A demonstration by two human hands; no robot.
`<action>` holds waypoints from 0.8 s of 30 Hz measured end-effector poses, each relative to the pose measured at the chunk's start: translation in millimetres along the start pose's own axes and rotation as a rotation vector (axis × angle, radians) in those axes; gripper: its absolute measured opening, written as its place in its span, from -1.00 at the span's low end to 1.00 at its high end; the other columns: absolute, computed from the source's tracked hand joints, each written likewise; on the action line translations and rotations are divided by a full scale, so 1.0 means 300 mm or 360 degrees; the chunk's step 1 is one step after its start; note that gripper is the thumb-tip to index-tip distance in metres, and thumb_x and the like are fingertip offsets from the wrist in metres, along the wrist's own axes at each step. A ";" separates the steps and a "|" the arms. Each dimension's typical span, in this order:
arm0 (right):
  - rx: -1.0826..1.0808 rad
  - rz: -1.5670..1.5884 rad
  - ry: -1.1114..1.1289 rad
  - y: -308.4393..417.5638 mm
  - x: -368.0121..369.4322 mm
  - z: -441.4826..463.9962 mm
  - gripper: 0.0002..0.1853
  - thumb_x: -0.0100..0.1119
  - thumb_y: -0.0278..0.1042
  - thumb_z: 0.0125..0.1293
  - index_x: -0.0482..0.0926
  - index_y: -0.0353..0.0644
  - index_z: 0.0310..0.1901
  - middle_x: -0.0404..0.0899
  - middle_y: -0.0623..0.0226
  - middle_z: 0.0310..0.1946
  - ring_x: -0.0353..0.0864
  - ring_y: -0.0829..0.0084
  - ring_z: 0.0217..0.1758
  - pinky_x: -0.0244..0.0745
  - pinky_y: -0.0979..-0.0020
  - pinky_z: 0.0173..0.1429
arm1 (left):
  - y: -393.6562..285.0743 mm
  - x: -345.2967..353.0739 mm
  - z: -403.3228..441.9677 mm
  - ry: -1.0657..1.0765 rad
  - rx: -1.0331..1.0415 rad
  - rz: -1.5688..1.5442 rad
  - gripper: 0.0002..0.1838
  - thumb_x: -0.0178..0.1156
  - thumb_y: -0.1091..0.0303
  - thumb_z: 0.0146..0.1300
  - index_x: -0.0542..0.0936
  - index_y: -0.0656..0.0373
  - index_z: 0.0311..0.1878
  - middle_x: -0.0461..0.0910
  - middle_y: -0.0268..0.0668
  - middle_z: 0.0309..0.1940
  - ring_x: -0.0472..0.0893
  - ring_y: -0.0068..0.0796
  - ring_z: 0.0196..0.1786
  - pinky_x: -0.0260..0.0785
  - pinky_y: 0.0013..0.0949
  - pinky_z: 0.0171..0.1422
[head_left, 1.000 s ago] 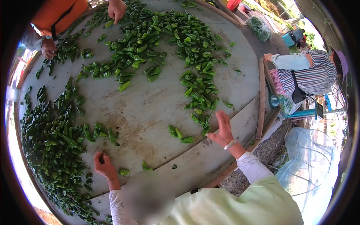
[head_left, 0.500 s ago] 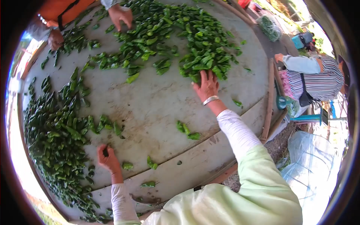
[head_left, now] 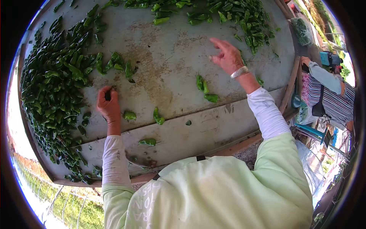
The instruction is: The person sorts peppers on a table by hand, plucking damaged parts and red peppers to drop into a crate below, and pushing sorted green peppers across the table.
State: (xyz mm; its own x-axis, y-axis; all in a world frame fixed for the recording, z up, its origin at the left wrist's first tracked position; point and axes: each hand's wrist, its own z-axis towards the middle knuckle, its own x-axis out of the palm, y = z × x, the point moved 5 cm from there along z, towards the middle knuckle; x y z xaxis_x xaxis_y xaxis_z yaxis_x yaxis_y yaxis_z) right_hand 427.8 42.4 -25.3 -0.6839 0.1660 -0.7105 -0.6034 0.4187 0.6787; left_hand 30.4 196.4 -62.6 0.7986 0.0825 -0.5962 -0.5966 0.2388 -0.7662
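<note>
My left hand (head_left: 108,104) is closed with its fingers curled, just right of a large heap of dark green peppers (head_left: 53,84) on the left of the table. A dark green pepper (head_left: 108,95) shows between its fingers, mostly hidden. My right hand (head_left: 228,57), with a silver bracelet on the wrist, is over the table with fingers apart and nothing in it. Beyond it lies a brighter green pile of peppers (head_left: 249,23). Several loose peppers lie between my hands, among them one pepper (head_left: 211,98) and another pepper (head_left: 158,116).
The grey metal table (head_left: 164,76) has a seam near my side and a wooden rim (head_left: 292,82) on the right. A person in a striped top (head_left: 331,95) is beyond that rim. A bag of green produce (head_left: 302,31) stands at the upper right.
My right hand has come away from the bright pepper pile and lifted, its fingers now free. The view has shifted, and the other person's hands at the far side are out of frame. My left hand stays closed.
</note>
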 end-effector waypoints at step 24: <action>-0.0540 -0.0864 -0.0562 0.005 0.371 -0.377 -0.44 0.16 -0.38 0.10 0.36 -0.09 0.21 0.22 0.07 0.28 0.21 0.01 0.32 0.19 0.12 0.34 | 0.475 -1.601 -0.869 -0.0690 -0.1293 0.1388 0.10 0.42 0.09 -0.16 0.03 0.27 0.40 0.12 0.22 0.28 0.04 0.13 0.38 -0.10 -0.06 0.43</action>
State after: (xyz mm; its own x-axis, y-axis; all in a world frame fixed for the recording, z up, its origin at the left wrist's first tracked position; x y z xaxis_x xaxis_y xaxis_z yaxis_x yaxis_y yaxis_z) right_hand 304.5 -39.4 -82.3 -0.1136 0.3158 -0.9420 -0.9528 0.2339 0.1933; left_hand -458.8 -61.3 52.0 -0.0140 0.2582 -0.9660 -0.6897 -0.7020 -0.1776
